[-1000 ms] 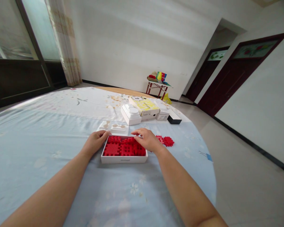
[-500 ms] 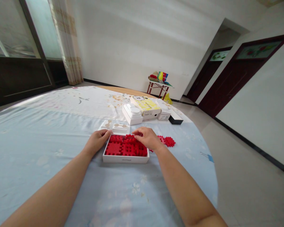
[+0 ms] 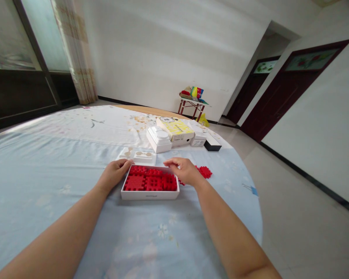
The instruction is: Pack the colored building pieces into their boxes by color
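A shallow white box [image 3: 150, 196] is filled with red plastic building pieces [image 3: 153, 183], square notched ones at the front and toothed gears behind. My left hand [image 3: 115, 173] grips the box's left rim near its far corner, thumb along the edge. Over the far right corner hovers my right hand [image 3: 182, 170], fingers curved and thumb apart, with nothing visible between them. More red gear pieces [image 3: 205, 172] lie on the cloth beyond my right wrist, which partly hides them.
Behind the box lies a clear-white plastic tray [image 3: 144, 156]. Further back are a white box with a round raised insert [image 3: 159, 142], a yellow-and-white carton [image 3: 177, 133] and a black-sided box [image 3: 213, 145]. The tablecloth [image 3: 46, 166] is pale blue; the round table's edge curves at right.
My right hand has let go of a red gear piece, which now lies flat among the others in the box. The view has shifted slightly; my left hand stays at the rim.
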`<state>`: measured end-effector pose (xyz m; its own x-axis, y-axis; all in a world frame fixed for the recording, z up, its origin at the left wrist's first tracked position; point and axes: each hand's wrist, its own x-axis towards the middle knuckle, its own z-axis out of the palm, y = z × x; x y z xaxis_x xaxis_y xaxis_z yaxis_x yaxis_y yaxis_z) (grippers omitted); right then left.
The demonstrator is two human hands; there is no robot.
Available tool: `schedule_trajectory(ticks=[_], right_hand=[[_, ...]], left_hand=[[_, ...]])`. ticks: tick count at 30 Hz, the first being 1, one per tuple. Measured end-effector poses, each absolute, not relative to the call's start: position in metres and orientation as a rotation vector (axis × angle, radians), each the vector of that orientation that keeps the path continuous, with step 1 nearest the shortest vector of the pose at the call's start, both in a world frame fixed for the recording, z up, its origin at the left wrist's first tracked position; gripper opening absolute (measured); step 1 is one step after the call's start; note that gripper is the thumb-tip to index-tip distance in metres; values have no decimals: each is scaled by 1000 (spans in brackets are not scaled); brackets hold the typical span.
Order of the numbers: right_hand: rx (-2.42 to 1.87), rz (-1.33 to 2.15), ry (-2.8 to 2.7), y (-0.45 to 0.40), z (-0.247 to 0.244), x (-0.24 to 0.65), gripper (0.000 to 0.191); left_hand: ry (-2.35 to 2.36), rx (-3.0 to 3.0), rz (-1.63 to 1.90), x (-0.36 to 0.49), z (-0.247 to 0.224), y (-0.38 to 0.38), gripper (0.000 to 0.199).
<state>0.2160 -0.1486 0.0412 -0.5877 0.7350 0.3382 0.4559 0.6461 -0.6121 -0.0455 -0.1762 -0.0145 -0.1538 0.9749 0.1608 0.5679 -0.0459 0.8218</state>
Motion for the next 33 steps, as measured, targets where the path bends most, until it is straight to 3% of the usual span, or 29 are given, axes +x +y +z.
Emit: schedule_trajectory(ticks=[9, 21, 28, 33], right_hand=[[-840, 444, -2565, -158, 34, 200, 53], [-875, 391, -2597, -161, 36, 199, 60], [-1012, 500, -2309, -141, 43, 241, 39], [-1186, 508, -2457, -139, 37, 273, 38]], left_hand=[[1758, 1650, 1083, -48, -18, -175, 47], [1763, 1621, 1074, -49, -20, -173, 47], [1769, 1635, 1067, -49, -19, -174, 48], [1778, 1633, 1069, -49, -18, -173, 48]])
